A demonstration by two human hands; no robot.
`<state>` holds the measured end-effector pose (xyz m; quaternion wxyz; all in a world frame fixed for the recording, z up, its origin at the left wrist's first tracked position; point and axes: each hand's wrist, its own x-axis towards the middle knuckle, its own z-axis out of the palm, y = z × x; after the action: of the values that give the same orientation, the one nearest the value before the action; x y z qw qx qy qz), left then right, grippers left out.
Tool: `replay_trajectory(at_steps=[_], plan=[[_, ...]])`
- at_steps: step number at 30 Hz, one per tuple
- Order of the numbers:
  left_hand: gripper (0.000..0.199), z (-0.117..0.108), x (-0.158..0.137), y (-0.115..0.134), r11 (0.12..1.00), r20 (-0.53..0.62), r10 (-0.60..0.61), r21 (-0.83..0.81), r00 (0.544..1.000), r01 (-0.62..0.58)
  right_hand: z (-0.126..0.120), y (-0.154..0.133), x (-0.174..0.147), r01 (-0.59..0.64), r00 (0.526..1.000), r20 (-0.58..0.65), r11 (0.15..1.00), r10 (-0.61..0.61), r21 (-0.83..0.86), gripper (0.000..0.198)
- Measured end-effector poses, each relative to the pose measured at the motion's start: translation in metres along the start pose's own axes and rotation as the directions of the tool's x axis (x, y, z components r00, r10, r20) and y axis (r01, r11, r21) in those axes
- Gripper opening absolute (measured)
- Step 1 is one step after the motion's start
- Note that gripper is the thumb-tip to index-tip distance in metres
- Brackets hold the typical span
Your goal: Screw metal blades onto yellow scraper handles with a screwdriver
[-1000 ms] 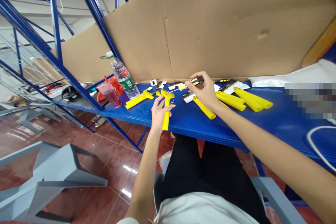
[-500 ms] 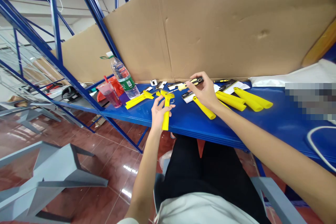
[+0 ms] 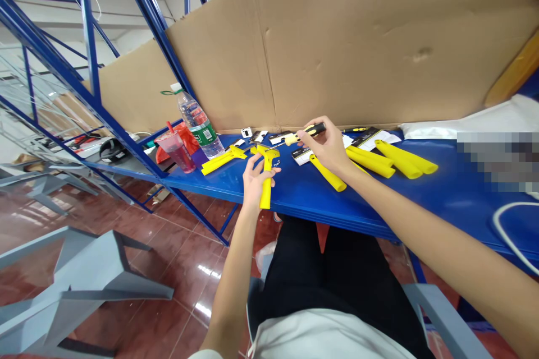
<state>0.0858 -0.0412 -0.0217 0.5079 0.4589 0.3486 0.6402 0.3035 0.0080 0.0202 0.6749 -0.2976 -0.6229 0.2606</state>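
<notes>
My left hand (image 3: 254, 179) is wrapped round a yellow scraper (image 3: 266, 186), its handle pointing down toward me over the table's front edge. In my right hand (image 3: 326, 146) is a screwdriver (image 3: 297, 137) with a yellow and black handle. Its shaft points left at the scraper's head; whether the tip sits in a screw is too small to tell. Small pale bits (image 3: 277, 163) lie on the blue table (image 3: 290, 193) beside the scraper head. Left of my left hand rests another yellow scraper (image 3: 223, 160). A loose yellow handle (image 3: 328, 174) lies below my right hand.
More yellow handles (image 3: 406, 160) lie to the right, with black-and-white packets (image 3: 370, 137) behind them. A water bottle (image 3: 202, 126) and a red cup (image 3: 179, 151) stand at the left by a blue rack post (image 3: 168, 56). Cardboard (image 3: 337, 39) walls the back.
The screwdriver and my right hand have shifted very slightly. My left hand and the scraper stay in place.
</notes>
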Motion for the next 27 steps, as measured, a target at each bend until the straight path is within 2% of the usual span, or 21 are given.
replay_trajectory(at_steps=[3, 8, 16, 22, 27], plan=[[0.081, -0.0003, 0.0001, 0.0, 1.0, 0.01, -0.001, 0.001, 1.0, 0.001, 0.0006, 0.0012, -0.0017, 0.005, 1.0, 0.0, 1.0, -0.005, 0.002, 0.046], [0.084, -0.0012, 0.0003, -0.0004, 1.0, 0.013, 0.004, 0.009, 1.0, -0.004, 0.0005, -0.0009, -0.0051, 0.03, 0.996, 0.084, 0.998, -0.034, 0.054, 0.052], [0.077, 0.0009, -0.0003, 0.001, 1.0, 0.009, 0.002, -0.012, 1.0, -0.002, 0.0003, 0.0033, -0.0019, -0.017, 1.0, 0.005, 1.0, 0.017, -0.014, 0.053], [0.076, 0.0012, 0.0002, 0.0007, 1.0, -0.002, 0.002, -0.016, 1.0, -0.002, 0.0008, -0.0011, -0.0057, 0.029, 0.995, 0.089, 0.998, -0.034, 0.062, 0.06], [0.075, 0.0019, -0.0009, 0.0009, 1.0, 0.007, 0.009, -0.006, 1.0, -0.009, 0.0007, 0.0004, -0.0025, -0.013, 1.0, 0.008, 1.0, 0.013, 0.002, 0.057]])
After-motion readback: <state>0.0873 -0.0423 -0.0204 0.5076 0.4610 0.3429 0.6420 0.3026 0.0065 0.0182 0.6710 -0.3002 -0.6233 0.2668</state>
